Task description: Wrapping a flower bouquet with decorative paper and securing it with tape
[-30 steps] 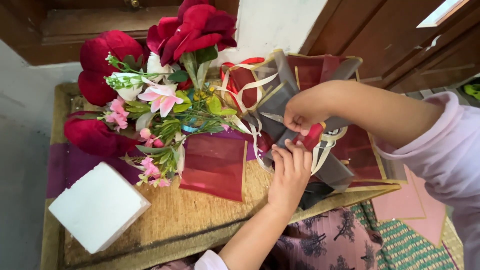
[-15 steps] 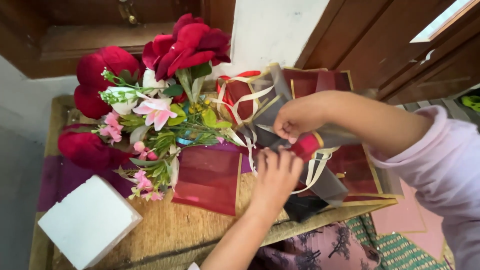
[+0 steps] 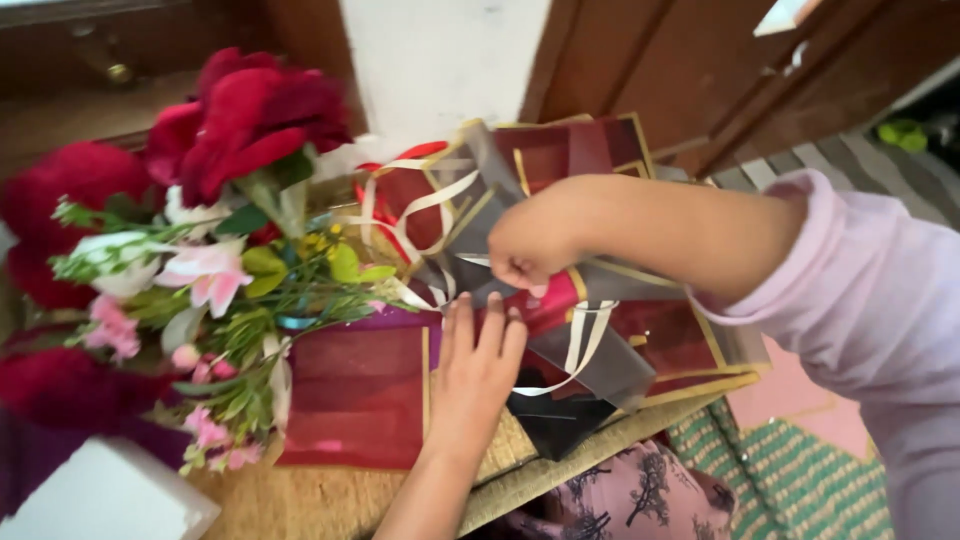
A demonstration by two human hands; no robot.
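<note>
My left hand (image 3: 478, 372) lies flat, fingers together, on the dark red wrapping sheets (image 3: 358, 395) near the edge of a woven mat. My right hand (image 3: 528, 250) reaches in from the right in a pink sleeve, fingers pinched on a cream ribbon (image 3: 583, 335) and a fold of red and grey wrapping paper (image 3: 590, 352). To the left lies a bunch of artificial flowers (image 3: 215, 230), with large red blooms, pink lilies and green leaves, their stems pointing at the wrapping.
A white foam block (image 3: 100, 495) sits at the lower left on the woven mat (image 3: 300, 505). More red sheets with gold borders (image 3: 590, 150) lean behind. Wooden doors and a white wall stand at the back; patterned cloth (image 3: 630, 500) and a green mat (image 3: 790, 460) lie below right.
The view has come closer. My right hand has shifted slightly left and down over the ribbon; my left hand has slid up flatter on the red sheet.
</note>
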